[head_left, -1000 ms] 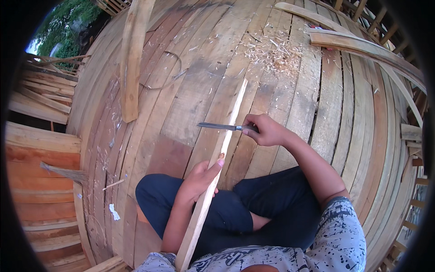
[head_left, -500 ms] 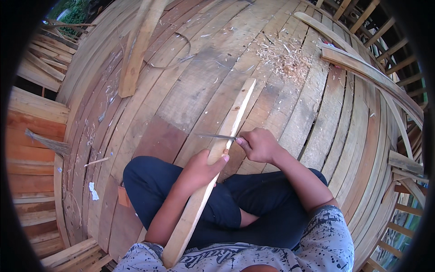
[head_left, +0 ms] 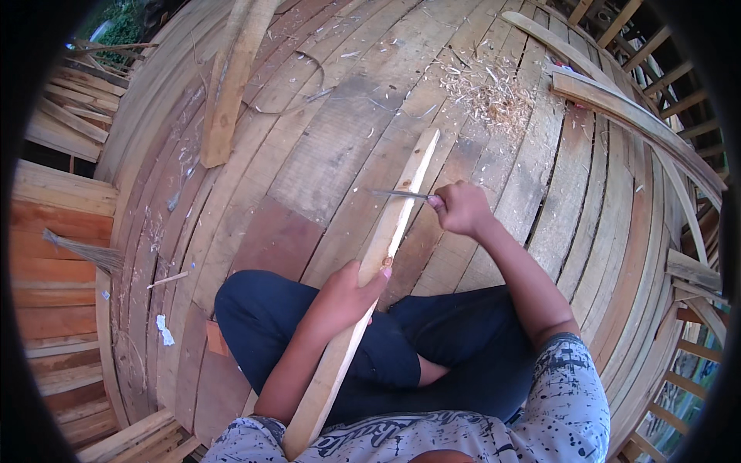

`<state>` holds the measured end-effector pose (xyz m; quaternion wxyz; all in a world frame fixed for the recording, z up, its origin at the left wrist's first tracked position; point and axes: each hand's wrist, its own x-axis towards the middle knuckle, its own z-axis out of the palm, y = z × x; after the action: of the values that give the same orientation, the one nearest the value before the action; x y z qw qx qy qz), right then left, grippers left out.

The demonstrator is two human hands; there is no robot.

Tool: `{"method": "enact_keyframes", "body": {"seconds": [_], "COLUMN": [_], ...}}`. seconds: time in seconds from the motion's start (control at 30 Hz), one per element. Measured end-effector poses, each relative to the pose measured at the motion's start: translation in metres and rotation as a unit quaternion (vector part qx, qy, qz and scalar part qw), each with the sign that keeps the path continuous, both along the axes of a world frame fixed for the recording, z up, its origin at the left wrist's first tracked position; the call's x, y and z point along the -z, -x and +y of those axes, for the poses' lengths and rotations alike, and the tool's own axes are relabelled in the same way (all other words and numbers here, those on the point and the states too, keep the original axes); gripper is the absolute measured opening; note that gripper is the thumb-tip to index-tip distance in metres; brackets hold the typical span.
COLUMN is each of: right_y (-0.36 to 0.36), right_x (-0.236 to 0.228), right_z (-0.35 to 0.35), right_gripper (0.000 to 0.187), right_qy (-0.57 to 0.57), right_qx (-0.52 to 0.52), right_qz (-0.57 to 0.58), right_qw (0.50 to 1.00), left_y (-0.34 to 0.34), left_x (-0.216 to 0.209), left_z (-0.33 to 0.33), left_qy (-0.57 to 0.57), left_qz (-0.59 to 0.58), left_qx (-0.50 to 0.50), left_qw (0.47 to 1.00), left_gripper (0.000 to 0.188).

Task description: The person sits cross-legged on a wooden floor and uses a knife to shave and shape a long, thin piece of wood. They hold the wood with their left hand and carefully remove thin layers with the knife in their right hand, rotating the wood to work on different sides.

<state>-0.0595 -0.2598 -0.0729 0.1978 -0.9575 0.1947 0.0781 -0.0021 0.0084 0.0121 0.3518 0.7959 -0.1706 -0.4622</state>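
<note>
A long pale wooden bar (head_left: 378, 248) slants from my torso, across my lap, out over the floor; its far end is narrower. Around its middle my left hand (head_left: 343, 301) is closed, with the thumb beside a small brown knot. Farther along, my right hand (head_left: 463, 208) grips the handle end of a knife (head_left: 405, 194). The thin blade crosses over the bar's top and points left, slightly blurred. Fingers hide the handle. I cannot tell whether the blade touches the wood.
Wood shavings (head_left: 494, 92) lie heaped on the plank floor (head_left: 309, 177) beyond the bar. A thick beam (head_left: 228, 100) lies at the far left, long boards (head_left: 617, 112) at the far right. A bristle broom (head_left: 85, 251) and a white scrap (head_left: 164, 330) are at left.
My right hand and the knife have moved away from me along the bar, toward its far end. My left hand keeps its hold on the bar.
</note>
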Motion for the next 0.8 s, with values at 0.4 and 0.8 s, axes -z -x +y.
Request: {"method": "enact_keyframes", "body": {"seconds": [0.4,0.8], "right_y": [0.004,-0.008], "right_x": [-0.001,-0.019], "right_z": [0.031,0.013], "right_gripper": [0.032,0.032], "right_qy": [0.023,0.022], "right_qx": [-0.07,-0.009], "right_qz": [-0.041,0.042], "right_qw": [0.996,0.999], "left_y": [0.001,0.008], "left_x": [0.024,-0.003], "left_z": [0.012,-0.005], "left_qy": [-0.019,-0.062], "left_qz": [-0.112,-0.048], "left_qx": [0.044,0.012], "left_qw": [0.993,0.997], "left_gripper": [0.047,0.046]}}
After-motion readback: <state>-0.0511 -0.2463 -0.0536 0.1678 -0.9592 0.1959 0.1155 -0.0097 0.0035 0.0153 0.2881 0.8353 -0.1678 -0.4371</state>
